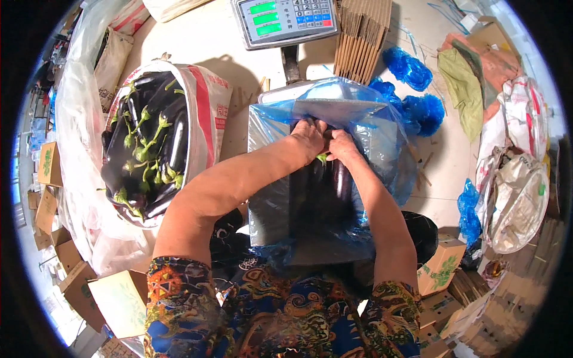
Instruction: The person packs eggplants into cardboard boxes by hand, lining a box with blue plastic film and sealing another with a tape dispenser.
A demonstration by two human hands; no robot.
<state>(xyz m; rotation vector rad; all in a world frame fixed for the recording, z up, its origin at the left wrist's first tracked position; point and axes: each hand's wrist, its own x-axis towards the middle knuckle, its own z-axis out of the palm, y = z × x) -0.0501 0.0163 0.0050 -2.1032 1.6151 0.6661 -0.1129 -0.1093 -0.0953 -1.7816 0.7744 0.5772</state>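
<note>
A box lined with a clear blue plastic bag (376,143) stands open in front of me, its flaps folded outward under the film. Dark purple eggplants (320,192) lie lengthwise inside it, one showing a green stem end. My left hand (309,136) reaches down among them at the far end of the box. Beside it, almost touching, my right hand (341,144) has its fingers curled near that green stem end. The fingertips of both hands are hidden, so any grip cannot be made out. To the left, a white woven sack (206,112) with a red stripe is full of eggplants (145,138).
An electronic platform scale's display (286,20) rises behind the box, beside a stack of folded cardboard (362,36). Crumpled blue bags (421,114) lie on the floor at right, near woven sacks (515,201). Cardboard boxes (118,302) stand at lower left and lower right.
</note>
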